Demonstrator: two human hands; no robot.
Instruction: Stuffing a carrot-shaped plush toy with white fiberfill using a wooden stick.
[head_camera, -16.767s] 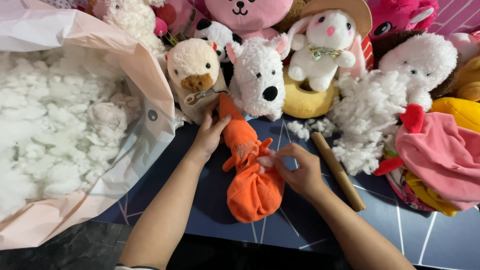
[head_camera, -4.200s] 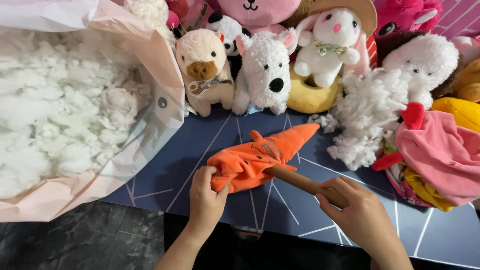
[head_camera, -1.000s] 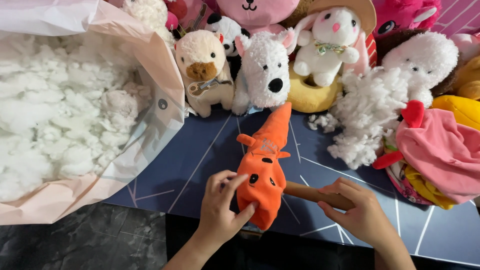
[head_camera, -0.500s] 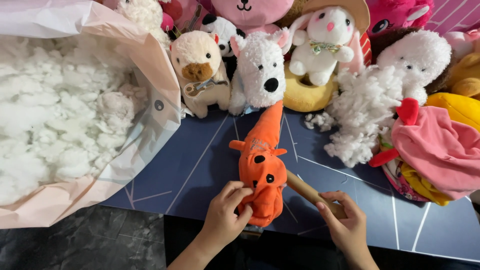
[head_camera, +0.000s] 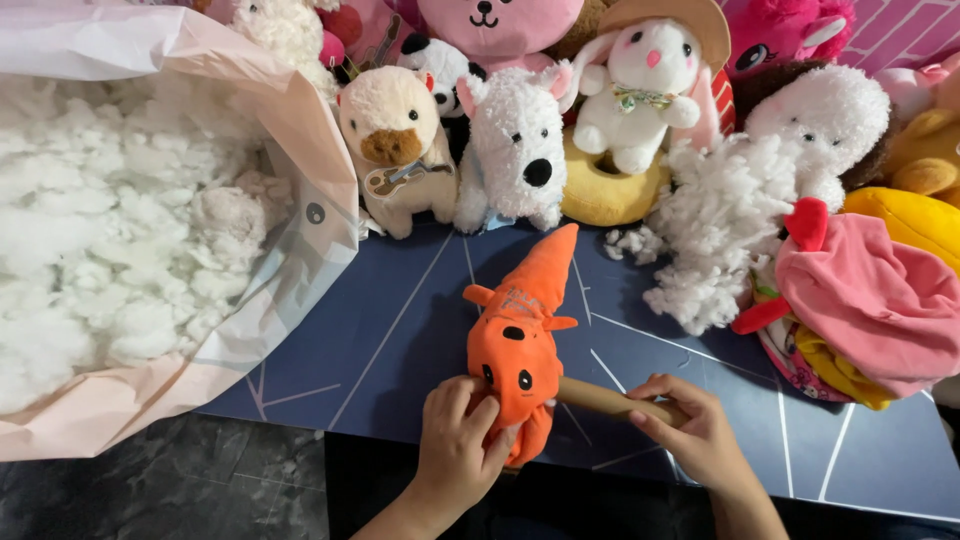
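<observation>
Fingers of the left hand (head_camera: 455, 440) clamp the lower end of the orange plush toy (head_camera: 520, 345), while the right hand (head_camera: 690, 430) closes around a wooden stick (head_camera: 610, 402) entering that end. The toy lies on the dark blue table (head_camera: 400, 330), long axis near-vertical in view, pointed tip toward the row of plush animals (head_camera: 515, 150). Its body looks mostly plump, so stuffing appears well advanced, with the opening not yet closed.

The orange plush toy (head_camera: 522, 352) has the shape of a carrot, with a pointed tip, two small side flaps and black eyes. It lies on the dark blue table (head_camera: 400, 340) near its front edge, the tip pointing to the far edge. A brown wooden stick (head_camera: 610, 402) enters its lower right side, lying almost flat.
</observation>
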